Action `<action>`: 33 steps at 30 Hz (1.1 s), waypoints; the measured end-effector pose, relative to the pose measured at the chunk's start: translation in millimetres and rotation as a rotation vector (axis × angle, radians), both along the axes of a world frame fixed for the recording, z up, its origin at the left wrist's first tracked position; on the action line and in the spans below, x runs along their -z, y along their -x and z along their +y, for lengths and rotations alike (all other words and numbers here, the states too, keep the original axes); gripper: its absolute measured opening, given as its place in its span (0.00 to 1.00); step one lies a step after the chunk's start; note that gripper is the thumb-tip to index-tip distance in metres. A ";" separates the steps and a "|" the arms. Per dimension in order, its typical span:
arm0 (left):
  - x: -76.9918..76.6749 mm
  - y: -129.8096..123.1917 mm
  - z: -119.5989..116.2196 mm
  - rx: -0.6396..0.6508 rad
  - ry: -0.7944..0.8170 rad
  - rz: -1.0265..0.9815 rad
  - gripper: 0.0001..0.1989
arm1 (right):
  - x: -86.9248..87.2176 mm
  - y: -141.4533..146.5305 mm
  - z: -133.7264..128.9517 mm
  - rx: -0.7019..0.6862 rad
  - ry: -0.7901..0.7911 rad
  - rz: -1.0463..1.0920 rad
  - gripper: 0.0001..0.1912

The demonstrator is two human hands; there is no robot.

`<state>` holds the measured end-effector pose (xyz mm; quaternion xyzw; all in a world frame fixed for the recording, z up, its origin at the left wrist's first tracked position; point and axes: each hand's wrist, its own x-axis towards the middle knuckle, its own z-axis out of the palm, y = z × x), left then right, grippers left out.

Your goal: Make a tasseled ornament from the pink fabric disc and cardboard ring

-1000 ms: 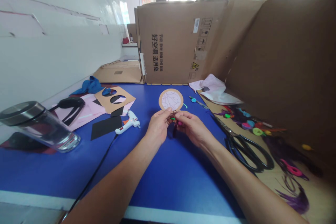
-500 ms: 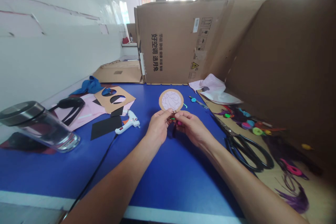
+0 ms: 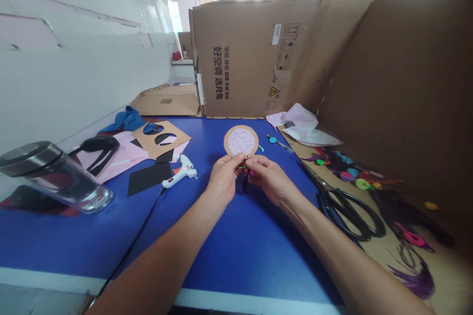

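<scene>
The left hand (image 3: 222, 177) pinches the round patterned card (image 3: 242, 141) by its lower edge, above the blue table (image 3: 229, 256) — likely so its face shows. Just beside, the right hand (image 3: 271, 178) has its fingertips pressed together — on what, I can't tell. The 2 hands sit close, perhaps for steadiness.

On tabletop (image 3: 236, 261), left: bottle (image 3: 61, 179); glue gun (image 3: 181, 172), between bottle and left hand (image 3: 222, 179); cardboard sheet (image 3: 147, 143), behind glue gun. Centre: disc (image 3: 242, 141), just beyond left hand and right hand (image 3: 271, 177). Right: scissors (image 3: 327, 188). Rear: carton (image 3: 247, 59), behind disc.
</scene>
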<state>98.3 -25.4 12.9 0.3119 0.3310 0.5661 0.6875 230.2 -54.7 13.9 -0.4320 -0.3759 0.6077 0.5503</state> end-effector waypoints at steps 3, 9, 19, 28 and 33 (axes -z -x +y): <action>-0.4 -0.2 -0.1 -0.012 0.009 0.002 0.09 | 0.5 0.5 -0.1 0.001 -0.003 -0.002 0.23; 0.3 -0.2 0.6 -0.019 0.014 0.007 0.10 | 4.2 1.6 1.2 0.001 -0.005 0.002 0.23; 3.5 6.4 7.4 -0.037 0.055 0.083 0.08 | 7.1 1.5 0.7 -0.088 0.003 -0.071 0.23; -6.7 16.4 11.6 0.022 0.020 0.218 0.06 | -3.5 -21.8 3.4 -0.055 -0.056 -0.233 0.24; -7.8 13.8 8.0 0.076 -0.026 0.235 0.08 | -7.8 -22.3 4.5 0.032 -0.064 -0.149 0.23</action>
